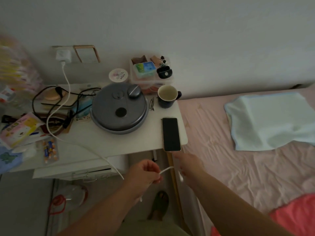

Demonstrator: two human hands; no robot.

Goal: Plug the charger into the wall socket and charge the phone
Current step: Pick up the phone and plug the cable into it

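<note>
A white charger sits plugged into the wall socket at the upper left. Its white cable runs down over the white table and off the front edge. My left hand is shut on the cable below the table edge. The cable's end loops over to my right hand, whose fingers pinch it near the plug tip. A dark phone lies face up on the table's right front corner, just above my right hand, its near end over the edge.
A grey round lidded pot fills the table's middle. A dark mug and a clear organiser box stand behind the phone. Black cords and packets clutter the left. A pink bed with a pale towel lies right.
</note>
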